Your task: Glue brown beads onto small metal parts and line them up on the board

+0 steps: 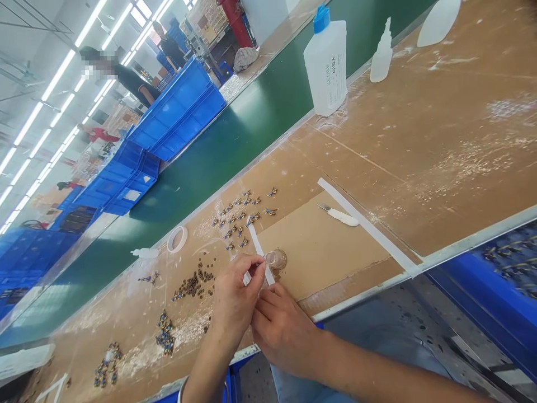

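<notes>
My left hand [235,291] is over the cardboard, thumb and forefinger pinched together; whatever is between them is too small to make out. Close against it, my right hand [287,330] has its fingers curled in, and their contents are hidden. Just beyond the fingertips stands a small clear round dish [277,258]. Left of my hands lies a scatter of small brown round pieces [195,284]. Farther up, several small blue-and-gold figures [241,215] are spread in loose rows. A white-handled craft knife [342,216] rests on the cardboard sheet [319,246].
More small figures are heaped at lower left [165,334]. A tape roll [177,239] and small white bottle [145,253] lie near the green conveyor belt [251,120]. A large blue-capped bottle [326,67] stands farther back. Blue crates [180,112] and people are beyond.
</notes>
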Demonstrator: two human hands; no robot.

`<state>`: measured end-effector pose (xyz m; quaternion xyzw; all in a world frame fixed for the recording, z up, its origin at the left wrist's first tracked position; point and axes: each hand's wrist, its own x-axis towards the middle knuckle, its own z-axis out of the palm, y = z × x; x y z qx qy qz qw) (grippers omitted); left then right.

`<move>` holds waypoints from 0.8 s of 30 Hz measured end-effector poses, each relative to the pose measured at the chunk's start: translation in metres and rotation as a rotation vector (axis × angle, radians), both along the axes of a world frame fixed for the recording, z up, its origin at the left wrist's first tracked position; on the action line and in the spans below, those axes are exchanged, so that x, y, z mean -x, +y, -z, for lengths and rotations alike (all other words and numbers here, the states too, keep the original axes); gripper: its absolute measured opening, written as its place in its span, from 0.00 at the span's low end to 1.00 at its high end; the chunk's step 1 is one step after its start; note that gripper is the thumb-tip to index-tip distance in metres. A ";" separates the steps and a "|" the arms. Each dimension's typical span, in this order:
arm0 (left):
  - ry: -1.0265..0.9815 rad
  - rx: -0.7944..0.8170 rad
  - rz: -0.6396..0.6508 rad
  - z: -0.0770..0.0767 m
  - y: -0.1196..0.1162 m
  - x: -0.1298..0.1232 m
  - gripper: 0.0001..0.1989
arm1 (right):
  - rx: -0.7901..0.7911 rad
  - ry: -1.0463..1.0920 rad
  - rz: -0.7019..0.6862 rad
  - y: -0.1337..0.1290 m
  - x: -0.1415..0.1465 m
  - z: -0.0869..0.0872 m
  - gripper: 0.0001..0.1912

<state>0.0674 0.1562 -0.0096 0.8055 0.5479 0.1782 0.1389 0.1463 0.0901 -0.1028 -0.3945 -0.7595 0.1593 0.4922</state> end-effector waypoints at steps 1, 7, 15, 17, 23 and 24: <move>0.003 -0.002 0.004 0.000 0.000 0.000 0.05 | 0.000 -0.002 -0.001 0.000 0.000 0.000 0.06; -0.081 0.070 -0.038 -0.001 -0.001 0.001 0.05 | 0.004 -0.002 0.002 -0.001 -0.001 -0.001 0.06; -0.538 0.223 -0.354 -0.001 -0.031 0.033 0.05 | 0.044 0.034 -0.043 -0.003 -0.005 -0.005 0.10; -0.625 0.228 -0.446 0.004 -0.042 0.047 0.07 | 0.053 0.059 -0.067 -0.004 -0.006 -0.005 0.11; -0.785 0.238 -0.648 0.025 -0.071 0.087 0.10 | 0.059 0.102 -0.131 -0.006 -0.007 -0.004 0.10; -0.800 0.239 -0.670 0.028 -0.075 0.091 0.10 | 0.058 0.094 -0.137 -0.006 -0.007 -0.003 0.09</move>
